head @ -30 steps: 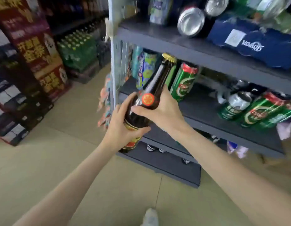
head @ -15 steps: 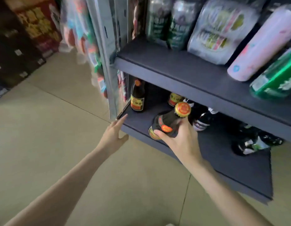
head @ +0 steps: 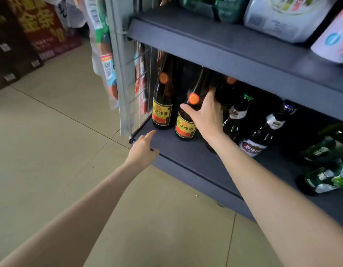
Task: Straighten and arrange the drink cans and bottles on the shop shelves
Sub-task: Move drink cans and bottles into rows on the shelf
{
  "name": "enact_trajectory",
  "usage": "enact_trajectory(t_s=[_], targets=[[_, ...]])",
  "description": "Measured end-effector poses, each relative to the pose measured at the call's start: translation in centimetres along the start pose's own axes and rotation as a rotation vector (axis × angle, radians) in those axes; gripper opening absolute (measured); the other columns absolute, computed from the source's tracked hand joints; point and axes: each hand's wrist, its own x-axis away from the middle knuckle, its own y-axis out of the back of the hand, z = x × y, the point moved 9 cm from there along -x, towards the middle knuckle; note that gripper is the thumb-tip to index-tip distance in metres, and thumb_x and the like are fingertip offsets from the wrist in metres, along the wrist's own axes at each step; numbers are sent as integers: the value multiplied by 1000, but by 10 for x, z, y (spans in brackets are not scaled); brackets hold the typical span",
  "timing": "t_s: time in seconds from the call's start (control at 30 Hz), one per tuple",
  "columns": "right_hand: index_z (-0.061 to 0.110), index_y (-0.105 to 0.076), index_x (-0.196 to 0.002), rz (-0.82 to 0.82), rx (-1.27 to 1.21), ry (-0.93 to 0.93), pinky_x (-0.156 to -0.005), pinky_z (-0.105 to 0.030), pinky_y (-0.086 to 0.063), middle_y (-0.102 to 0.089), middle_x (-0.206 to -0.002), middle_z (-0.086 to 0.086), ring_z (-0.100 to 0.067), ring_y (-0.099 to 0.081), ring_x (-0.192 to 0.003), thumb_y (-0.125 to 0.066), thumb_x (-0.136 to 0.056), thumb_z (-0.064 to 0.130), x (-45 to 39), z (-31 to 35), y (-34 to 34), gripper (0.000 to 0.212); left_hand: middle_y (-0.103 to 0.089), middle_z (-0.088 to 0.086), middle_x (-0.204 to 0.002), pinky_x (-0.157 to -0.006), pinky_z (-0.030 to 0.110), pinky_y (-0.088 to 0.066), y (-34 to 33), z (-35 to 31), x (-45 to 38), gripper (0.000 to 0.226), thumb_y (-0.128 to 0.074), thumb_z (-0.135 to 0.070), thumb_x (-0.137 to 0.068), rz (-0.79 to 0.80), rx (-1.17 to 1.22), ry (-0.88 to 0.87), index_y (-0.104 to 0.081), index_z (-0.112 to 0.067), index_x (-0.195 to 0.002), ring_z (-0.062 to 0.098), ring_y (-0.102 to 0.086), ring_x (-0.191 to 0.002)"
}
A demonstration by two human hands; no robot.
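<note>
Hands: right (head: pixel 206 114) curled round upright bottle (head: pixel 188 114); left (head: pixel 142 151) relaxed.

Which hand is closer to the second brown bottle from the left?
Right. The right hand grips this bottle at its shoulder, thumb across the front. The left hand is open, lower left of it at the shelf edge, not touching it.

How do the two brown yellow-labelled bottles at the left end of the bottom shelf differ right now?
The corner bottle stands free, untouched; the second bottle is gripped at its shoulder by the right hand. The corner bottle sits further back, against the wire side panel; the second bottle sits nearer the shelf front. Shared: dark brown glass, yellow-and-red labels, orange neck stickers, both roughly upright on the bottom shelf.
</note>
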Motion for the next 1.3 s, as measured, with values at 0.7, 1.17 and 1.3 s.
enact_trajectory(t_s=[0.7, 1.17, 1.3], targets=[[8, -32, -139, -121, -101, -315, -94, -37, -42, -46, -136, -10, -28, -49, -122, -66, -87, 17, 10, -100, -94, 63, -10, 14, -156, -108, 34, -28, -29, 21, -33, 62, -42, -22, -94, 299, -632, -88, -13, -30, -149, 27, -22, -140], [8, -22, -144, -138, -27, -432, -97, -42, -41, -42, -141, -15, -33, -44, -127, -58, -91, 13, -72, -106, -112, 65, -4, 12, -157, -108, 33, -27, -32, 24, -31, 67, -44, -19, -93, 337, -626, -90, -10, -33, -149, 25, -17, -143], [7, -23, -144, -119, -174, -431, -99, -33, -40, -45, -138, -16, -29, -46, -127, -58, -90, 9, -50, -113, -115, 64, -5, 11, -156, -105, 31, -31, -30, 23, -30, 67, -44, -19, -93, 333, -622, -83, -10, -34, -148, 25, -22, -140]])
